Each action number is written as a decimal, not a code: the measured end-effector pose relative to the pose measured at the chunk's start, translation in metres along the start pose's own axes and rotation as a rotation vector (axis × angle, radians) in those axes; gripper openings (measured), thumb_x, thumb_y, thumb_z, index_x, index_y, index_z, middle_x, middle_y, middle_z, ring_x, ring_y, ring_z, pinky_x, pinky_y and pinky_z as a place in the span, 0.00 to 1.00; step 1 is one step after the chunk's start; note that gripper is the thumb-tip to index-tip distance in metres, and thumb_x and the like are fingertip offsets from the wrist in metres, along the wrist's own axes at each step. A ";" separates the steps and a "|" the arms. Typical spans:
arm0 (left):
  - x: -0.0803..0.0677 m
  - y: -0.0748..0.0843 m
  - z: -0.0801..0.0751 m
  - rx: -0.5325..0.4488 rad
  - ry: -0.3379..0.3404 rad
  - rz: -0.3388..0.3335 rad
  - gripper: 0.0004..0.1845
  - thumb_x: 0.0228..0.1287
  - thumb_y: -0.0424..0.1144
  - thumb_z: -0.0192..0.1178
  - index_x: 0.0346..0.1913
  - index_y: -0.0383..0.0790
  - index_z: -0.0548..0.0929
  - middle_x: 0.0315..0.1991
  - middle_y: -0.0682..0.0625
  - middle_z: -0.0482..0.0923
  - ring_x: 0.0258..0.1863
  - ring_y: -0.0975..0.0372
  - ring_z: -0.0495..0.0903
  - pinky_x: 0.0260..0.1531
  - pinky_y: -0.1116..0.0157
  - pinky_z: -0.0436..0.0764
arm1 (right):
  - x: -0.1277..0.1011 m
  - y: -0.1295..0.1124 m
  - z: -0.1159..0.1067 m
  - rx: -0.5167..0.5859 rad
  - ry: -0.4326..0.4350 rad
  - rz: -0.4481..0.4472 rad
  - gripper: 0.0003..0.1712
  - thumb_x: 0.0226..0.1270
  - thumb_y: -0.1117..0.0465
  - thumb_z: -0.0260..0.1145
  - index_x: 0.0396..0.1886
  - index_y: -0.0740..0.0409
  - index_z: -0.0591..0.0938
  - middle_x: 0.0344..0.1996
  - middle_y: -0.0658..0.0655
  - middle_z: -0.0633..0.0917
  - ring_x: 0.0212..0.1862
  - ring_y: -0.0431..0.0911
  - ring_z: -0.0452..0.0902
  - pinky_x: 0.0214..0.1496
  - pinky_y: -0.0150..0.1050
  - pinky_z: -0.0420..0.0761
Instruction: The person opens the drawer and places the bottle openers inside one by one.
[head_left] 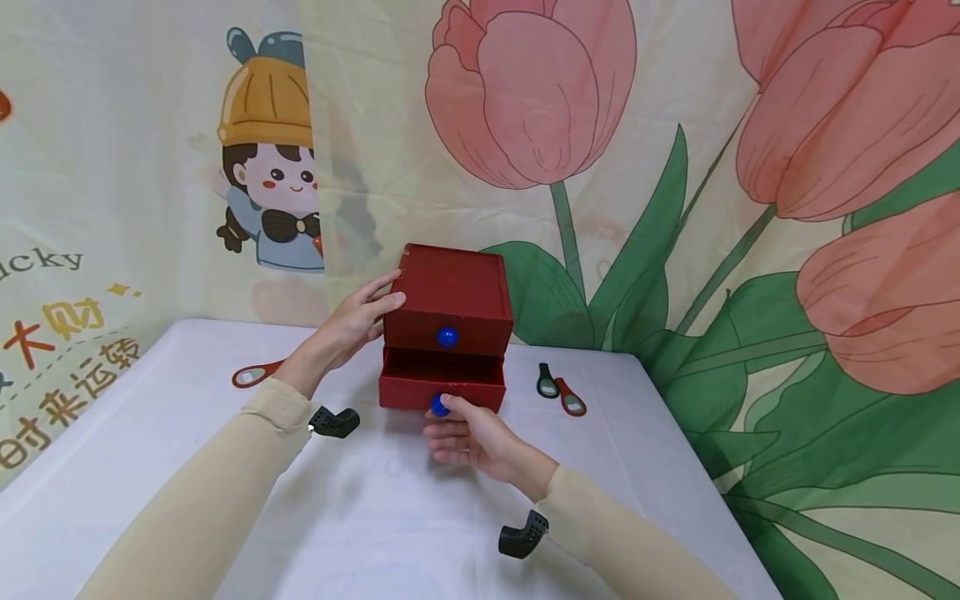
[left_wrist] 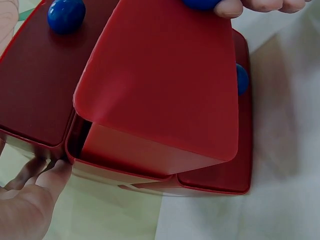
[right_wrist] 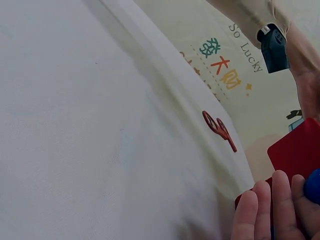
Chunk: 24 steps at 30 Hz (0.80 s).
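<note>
Head view: red box (head_left: 450, 312) sits mid-tabletop (head_left: 187, 467), toward the back near the curtain (head_left: 675, 167). Left hand (head_left: 352, 329) lies against the box's upper left side, fingers nearly straight, bracing rather than gripping. Right hand (head_left: 468, 433) pinches the blue knob (head_left: 440, 406) of the lower drawer (head_left: 441, 385), which stands partly out; the upper drawer, with its own knob (head_left: 447, 337), is flush. To do this well, my call: keep the left hand pressing so the box doesn't slide, pull the knob straight along the drawer's line, no twist or lift, or the drawer may jam or tip the box forward. Red-rimmed loop tool (head_left: 255, 373) lies left of the box, a black and a red one (head_left: 561, 390) to the right, all apart from it. Writing: "ucky" cut off at the left edge, with orange and yellow Chinese characters below, not fully readable; there is also a cartoon child in a yellow hat. No brand on the box. Left wrist view: drawer (left_wrist: 160, 90) seen from below, slid out of the box shell (left_wrist: 45, 90); left fingers (left_wrist: 35, 185) touch the shell's edge, right fingertips (left_wrist: 250, 6) are on the knob at the top edge. No markings on the red surfaces. Right wrist view: mostly white tabletop (right_wrist: 75, 125); right fingers (right_wrist: 270, 205) curl by the knob (right_wrist: 314, 186), with a red corner (right_wrist: 295, 150) behind. Curtain text reads "So Lucky", with Chinese characters in green, orange and yellow beside it. The red loop tool (right_wrist: 219, 130) is visible on the cloth.
</note>
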<state>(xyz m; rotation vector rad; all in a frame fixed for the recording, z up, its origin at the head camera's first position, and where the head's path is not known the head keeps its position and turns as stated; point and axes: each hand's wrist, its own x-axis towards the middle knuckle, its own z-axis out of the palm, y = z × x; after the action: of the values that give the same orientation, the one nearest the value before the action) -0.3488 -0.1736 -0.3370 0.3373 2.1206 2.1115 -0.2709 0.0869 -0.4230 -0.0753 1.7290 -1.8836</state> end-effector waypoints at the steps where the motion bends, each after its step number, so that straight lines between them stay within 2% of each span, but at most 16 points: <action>1: 0.000 0.000 0.000 0.001 0.000 0.000 0.40 0.81 0.52 0.57 0.87 0.58 0.53 0.86 0.45 0.51 0.81 0.47 0.60 0.81 0.45 0.57 | 0.000 0.001 0.000 -0.001 -0.001 -0.002 0.32 0.79 0.38 0.61 0.62 0.60 0.84 0.49 0.58 0.91 0.48 0.49 0.90 0.57 0.43 0.88; 24: 0.001 0.000 -0.001 0.037 -0.003 -0.002 0.41 0.80 0.53 0.57 0.88 0.57 0.50 0.86 0.44 0.50 0.82 0.45 0.57 0.80 0.43 0.59 | -0.015 0.006 0.003 -0.011 -0.012 -0.002 0.32 0.78 0.38 0.63 0.63 0.61 0.83 0.50 0.59 0.91 0.47 0.48 0.90 0.56 0.42 0.89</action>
<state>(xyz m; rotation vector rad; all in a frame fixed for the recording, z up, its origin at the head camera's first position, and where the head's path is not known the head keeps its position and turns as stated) -0.3495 -0.1740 -0.3365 0.3423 2.1601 2.0714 -0.2549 0.0906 -0.4234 -0.0924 1.7323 -1.8719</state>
